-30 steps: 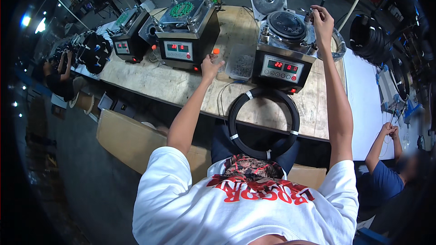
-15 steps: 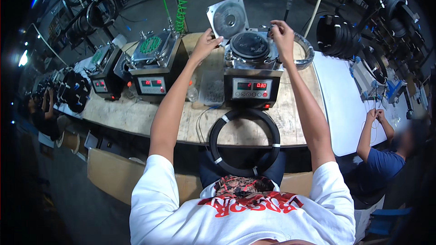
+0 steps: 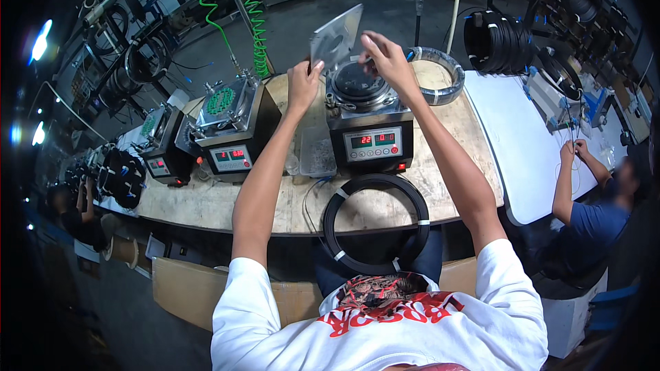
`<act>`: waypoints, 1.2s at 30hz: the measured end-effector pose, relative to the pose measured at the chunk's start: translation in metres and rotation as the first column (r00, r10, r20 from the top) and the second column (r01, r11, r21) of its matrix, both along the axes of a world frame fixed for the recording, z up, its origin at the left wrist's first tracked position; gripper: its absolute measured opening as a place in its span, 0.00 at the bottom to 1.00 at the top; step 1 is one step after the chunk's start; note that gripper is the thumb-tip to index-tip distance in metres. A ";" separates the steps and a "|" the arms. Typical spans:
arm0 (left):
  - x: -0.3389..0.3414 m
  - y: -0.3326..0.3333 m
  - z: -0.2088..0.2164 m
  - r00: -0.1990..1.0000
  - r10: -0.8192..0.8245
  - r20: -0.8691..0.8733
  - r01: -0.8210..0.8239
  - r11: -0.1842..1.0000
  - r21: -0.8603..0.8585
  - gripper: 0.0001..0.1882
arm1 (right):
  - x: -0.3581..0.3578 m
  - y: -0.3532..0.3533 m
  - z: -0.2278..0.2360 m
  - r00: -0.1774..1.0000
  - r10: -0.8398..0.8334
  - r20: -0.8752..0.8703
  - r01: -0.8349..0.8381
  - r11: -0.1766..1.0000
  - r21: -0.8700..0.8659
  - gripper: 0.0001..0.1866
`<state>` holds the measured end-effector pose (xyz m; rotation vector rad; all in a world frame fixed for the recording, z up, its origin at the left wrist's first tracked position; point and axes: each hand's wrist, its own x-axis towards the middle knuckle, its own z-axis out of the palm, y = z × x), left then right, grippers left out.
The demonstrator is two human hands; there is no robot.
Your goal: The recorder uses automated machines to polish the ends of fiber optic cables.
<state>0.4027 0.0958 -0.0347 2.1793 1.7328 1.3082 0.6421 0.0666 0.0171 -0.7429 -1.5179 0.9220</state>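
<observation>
A square metal lid [image 3: 337, 36] stands nearly upright at the left rim of the polishing machine [image 3: 371, 127] in front of me. My left hand [image 3: 304, 86] is closed on the lid's lower left corner. Below and to the right lies the machine's round dark disc [image 3: 359, 82]. Over that disc's far right side hovers my right hand [image 3: 386, 65], fingers apart and slightly blurred, with nothing visible in them. Its fingertips come near the lid, and I cannot tell whether they touch it. The machine's front panel shows lit red digits.
Two similar machines, one nearer [image 3: 234, 124] and one farther [image 3: 161, 141], stand to the left. A clear plastic box [image 3: 317, 151] sits beside my machine. A black cable coil [image 3: 332, 223] overhangs the table's front edge; another coil [image 3: 450, 75] lies behind right. A co-worker [image 3: 584, 213] sits at right.
The lid has swung up from leaning back to nearly upright, and my left hand has closed on its corner. My right hand has moved left from the machine's right side to over the disc.
</observation>
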 end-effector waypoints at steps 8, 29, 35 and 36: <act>0.032 -0.047 0.050 0.938 0.036 -0.344 0.133 0.880 0.456 0.42 | 0.016 -0.020 0.017 0.935 0.021 -0.353 -0.066 0.991 -0.116 0.25; 0.003 -0.001 -0.016 0.695 -0.174 0.698 0.488 0.826 -0.281 0.29 | 0.064 0.036 -0.051 0.997 -0.007 0.073 0.029 0.950 -0.312 0.30; 0.006 0.001 -0.009 0.845 -0.204 0.494 0.410 0.840 -0.355 0.35 | 0.075 0.042 -0.058 0.994 0.047 0.102 -0.015 0.954 -0.299 0.30; 0.003 0.002 -0.009 0.882 -0.212 0.421 0.384 0.842 -0.380 0.36 | 0.076 0.042 -0.058 0.994 0.048 0.102 -0.016 0.954 -0.298 0.30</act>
